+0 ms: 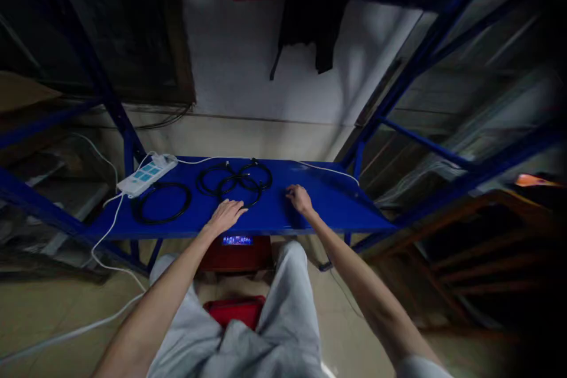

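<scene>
My left hand (228, 214) rests at the front of the blue shelf (283, 212), its fingers stretched out towards the right. Its fingertips are beside or touching the nearest loop of a coiled black cable (260, 192); which of the two I cannot tell. Just behind, more coiled black cable (199, 180) overlaps it in rings. Further left lies a separate black cable coil (189, 198). On the right, my right hand (300, 198) is held over the shelf, fingers curled in and pointing left. Nothing shows in it, and no cable reaches it.
A white power strip (146, 178) with blue sockets sits at the shelf's left end, its white cord (95, 254) hanging to the floor. A thin white wire (328, 169) runs along the back edge. Blue posts (128, 142) frame both sides. Under the shelf stands a red-brown box (239, 257).
</scene>
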### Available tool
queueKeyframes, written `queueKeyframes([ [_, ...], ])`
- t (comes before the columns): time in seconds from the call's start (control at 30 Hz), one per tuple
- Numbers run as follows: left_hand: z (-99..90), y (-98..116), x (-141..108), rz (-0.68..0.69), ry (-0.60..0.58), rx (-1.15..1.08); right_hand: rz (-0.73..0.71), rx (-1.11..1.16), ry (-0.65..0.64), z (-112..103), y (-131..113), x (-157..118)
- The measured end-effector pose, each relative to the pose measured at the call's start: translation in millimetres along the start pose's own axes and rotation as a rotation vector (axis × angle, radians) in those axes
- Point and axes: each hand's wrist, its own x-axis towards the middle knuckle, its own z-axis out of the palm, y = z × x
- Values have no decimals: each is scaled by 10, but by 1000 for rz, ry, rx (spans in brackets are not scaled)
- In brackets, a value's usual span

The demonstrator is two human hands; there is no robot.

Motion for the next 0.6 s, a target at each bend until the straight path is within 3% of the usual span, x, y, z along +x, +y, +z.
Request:
queueKeyframes([
  [0.27, -147, 58, -18, -24, 23, 30, -33, 51, -4, 198, -48, 42],
  [0.37, -131, 31, -26, -52, 9, 2, -75, 187, 69, 246, -125, 42],
  [0.5, -91, -20, -22, -58, -60, -29, -145, 471, 226, 336, -440, -33],
  [0.6, -101, -21, -15, -38, -78, -17, -208, 600, 226, 438, -737, -117],
])
